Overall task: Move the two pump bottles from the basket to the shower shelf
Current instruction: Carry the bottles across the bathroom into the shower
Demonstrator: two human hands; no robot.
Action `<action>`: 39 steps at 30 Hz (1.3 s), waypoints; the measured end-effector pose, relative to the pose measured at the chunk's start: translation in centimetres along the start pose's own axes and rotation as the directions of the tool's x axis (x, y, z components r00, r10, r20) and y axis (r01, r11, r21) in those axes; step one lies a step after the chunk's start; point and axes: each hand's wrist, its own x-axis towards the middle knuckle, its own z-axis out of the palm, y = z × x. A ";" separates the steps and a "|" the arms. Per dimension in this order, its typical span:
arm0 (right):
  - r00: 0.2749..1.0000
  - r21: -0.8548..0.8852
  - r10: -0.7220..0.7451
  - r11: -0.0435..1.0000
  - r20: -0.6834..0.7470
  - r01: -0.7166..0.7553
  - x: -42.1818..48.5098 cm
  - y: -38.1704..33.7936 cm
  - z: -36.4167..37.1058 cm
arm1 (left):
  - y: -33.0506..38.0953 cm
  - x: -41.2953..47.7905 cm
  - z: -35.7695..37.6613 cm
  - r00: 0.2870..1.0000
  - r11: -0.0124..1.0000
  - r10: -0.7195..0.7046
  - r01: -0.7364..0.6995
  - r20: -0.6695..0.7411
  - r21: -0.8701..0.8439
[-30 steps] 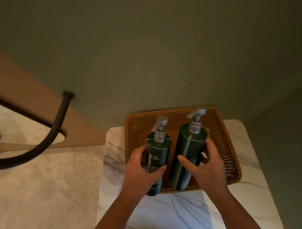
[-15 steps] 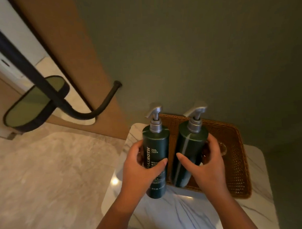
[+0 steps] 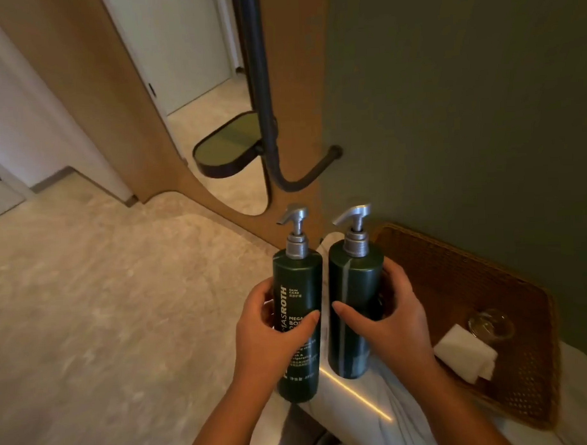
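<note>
Two dark green pump bottles held upright and side by side, clear of the wicker basket [image 3: 511,397]. Left hand [image 3: 268,336] wrapped round the labelled pump bottle [image 3: 298,308], thumb across the white lettering, fingers behind. Right hand [image 3: 393,322] wrapped round the plain pump bottle [image 3: 353,300], thumb on the front beside a pale vertical stripe. Silver pump heads both pointing left. Bottles close together, a narrow gap between them, the labelled one over the edge of the white marble countertop [image 3: 365,409], the plain one over the counter itself. Basket to the right on the countertop against the green wall, holding a folded white cloth [image 3: 466,357] and a small clear glass item [image 3: 490,325] just behind the cloth. Farther off, a black curved pipe [image 3: 269,130] carrying a small oval shelf [image 3: 229,148] with a greenish top, nothing on it.
</note>
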 end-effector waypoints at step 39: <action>0.382 0.285 -0.360 0.928 0.851 0.240 -21.2 -15.7 40.2 | -8.9 -27.3 -37.5 0.311 0.979 -0.200 0.108 -0.929 -0.174</action>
